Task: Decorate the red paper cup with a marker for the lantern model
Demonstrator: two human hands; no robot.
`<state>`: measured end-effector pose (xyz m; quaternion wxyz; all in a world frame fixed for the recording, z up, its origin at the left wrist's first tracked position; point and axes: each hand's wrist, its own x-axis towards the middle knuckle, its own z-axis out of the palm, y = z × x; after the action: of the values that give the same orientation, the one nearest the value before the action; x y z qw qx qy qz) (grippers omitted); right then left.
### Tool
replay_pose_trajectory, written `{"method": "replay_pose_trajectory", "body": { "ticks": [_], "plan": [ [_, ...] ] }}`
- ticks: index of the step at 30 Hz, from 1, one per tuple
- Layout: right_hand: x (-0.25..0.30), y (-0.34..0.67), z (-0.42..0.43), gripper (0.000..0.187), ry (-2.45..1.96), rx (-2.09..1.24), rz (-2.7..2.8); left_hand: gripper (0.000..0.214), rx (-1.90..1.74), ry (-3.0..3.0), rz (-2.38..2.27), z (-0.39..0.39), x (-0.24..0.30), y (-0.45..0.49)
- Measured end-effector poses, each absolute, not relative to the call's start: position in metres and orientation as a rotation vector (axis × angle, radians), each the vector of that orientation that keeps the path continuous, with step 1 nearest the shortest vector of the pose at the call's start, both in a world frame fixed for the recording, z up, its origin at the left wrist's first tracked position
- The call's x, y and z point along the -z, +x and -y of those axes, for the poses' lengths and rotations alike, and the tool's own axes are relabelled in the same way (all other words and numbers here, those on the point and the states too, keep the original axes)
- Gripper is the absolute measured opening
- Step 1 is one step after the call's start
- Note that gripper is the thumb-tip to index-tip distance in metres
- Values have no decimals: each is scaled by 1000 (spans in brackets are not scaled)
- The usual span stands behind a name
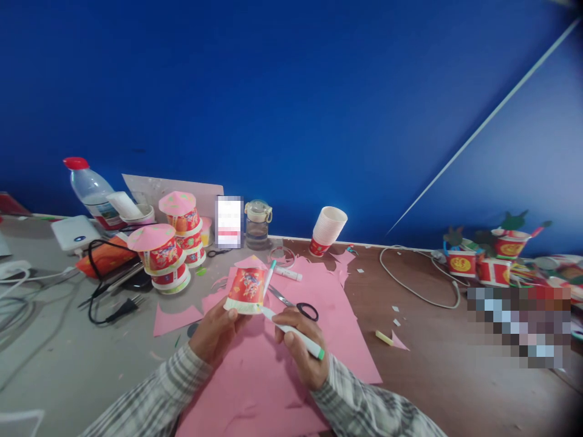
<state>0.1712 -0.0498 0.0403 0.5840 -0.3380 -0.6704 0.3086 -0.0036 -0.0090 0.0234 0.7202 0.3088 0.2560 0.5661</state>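
Note:
My left hand (217, 331) is closed around a red paper cup (248, 286) with a printed design, held upside down so its pale rim faces down toward me. In my right hand (303, 346) is a white marker with a green end (306, 341); its tip meets the cup's rim at the lower right. Just beyond the hands, scissors (307, 311) with black handles lie on a large pink paper sheet (337, 340). A white glue stick (288, 274) rests on the pink paper behind the cup.
Stacked red cups with pink cone tops (157, 255) stand at left, near a bottle (91, 191) and black cable (91, 297). A water jar (257, 227), a phone (229, 221) and a paper cup stack (328, 229) line the blue wall. Decorated cups (494, 272) sit far right.

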Motion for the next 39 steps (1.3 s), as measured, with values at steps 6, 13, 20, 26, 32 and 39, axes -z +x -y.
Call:
{"method": "replay_pose_trajectory", "body": {
  "ticks": [6,13,20,26,32,39],
  "plan": [
    [-42,172,50,23,-794,-721,1579,42,-1238,693,-555,9,-24,-4],
    [-44,171,51,23,-784,-704,1606,40,-1236,700,-561,9,-23,-3],
    [-42,171,50,23,-799,-659,1602,40,-1235,691,-623,10,-23,-4],
    [-40,170,52,23,-796,-653,1642,39,-1240,684,-617,10,-25,-3],
    [-38,171,53,22,-855,-615,1617,42,-1238,667,-643,10,-26,-3],
    [-36,171,52,21,-878,-609,1638,41,-1250,663,-625,10,-26,-3]
  ]
}}
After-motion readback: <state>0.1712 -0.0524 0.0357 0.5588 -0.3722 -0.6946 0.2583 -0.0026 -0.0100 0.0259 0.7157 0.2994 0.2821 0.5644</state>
